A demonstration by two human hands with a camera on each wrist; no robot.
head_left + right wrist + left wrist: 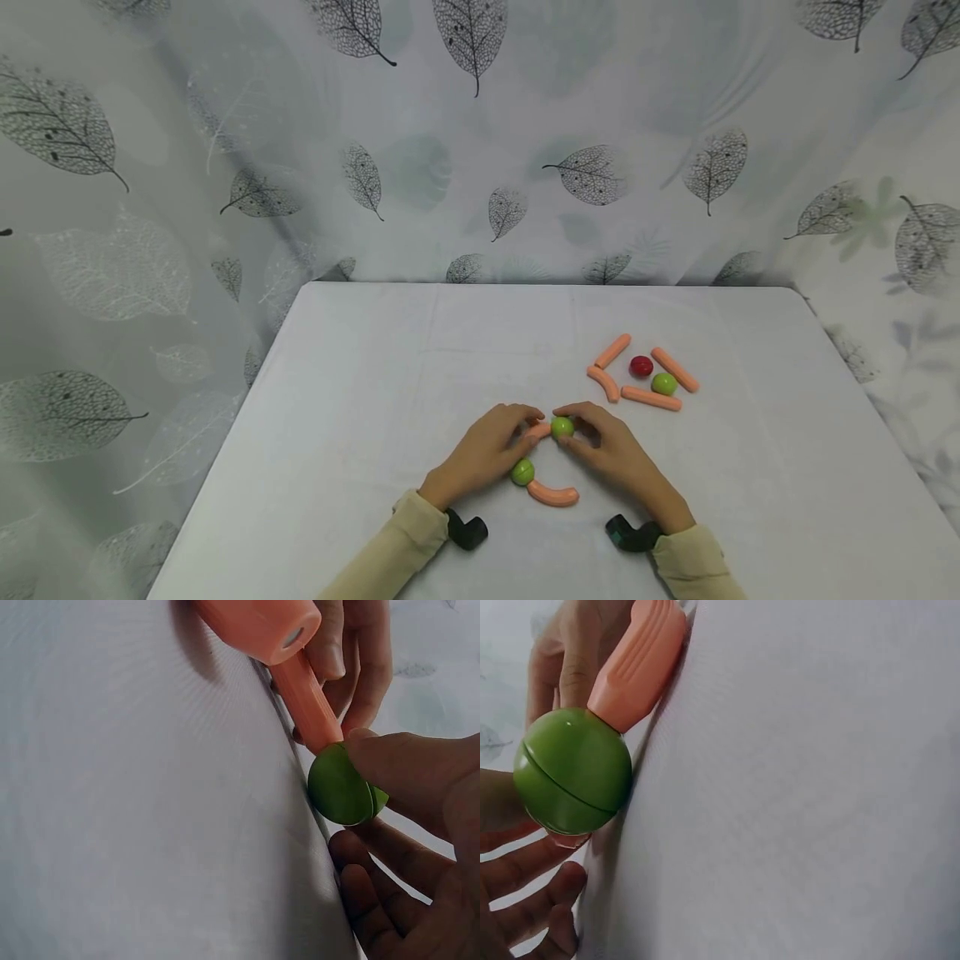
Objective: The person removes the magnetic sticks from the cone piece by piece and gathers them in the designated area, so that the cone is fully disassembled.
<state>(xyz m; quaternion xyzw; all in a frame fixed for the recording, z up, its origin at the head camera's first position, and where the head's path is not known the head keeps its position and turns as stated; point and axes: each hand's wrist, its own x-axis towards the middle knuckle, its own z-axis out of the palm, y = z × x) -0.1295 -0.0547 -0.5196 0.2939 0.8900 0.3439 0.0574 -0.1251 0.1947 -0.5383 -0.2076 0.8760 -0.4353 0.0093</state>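
Note:
My left hand (491,442) holds a short pinkish-orange toy sausage (540,430) on the white table, with thumb and fingers on either side of it. At that sausage's right end, my right hand (609,442) pinches a shiny green toy ball (341,784) with a seam round it. A second grooved green ball (574,771) lies close below my left thumb. From it a curved sausage (553,495) runs right, one end touching the ball. The held sausage's middle is partly covered by my left fingers.
Farther back on the right of the table (360,367), several sausages (651,398) lie around a red ball (641,367) and another green ball (663,383). A leaf-patterned curtain (480,150) hangs behind. Each wrist wears a small black camera (467,532).

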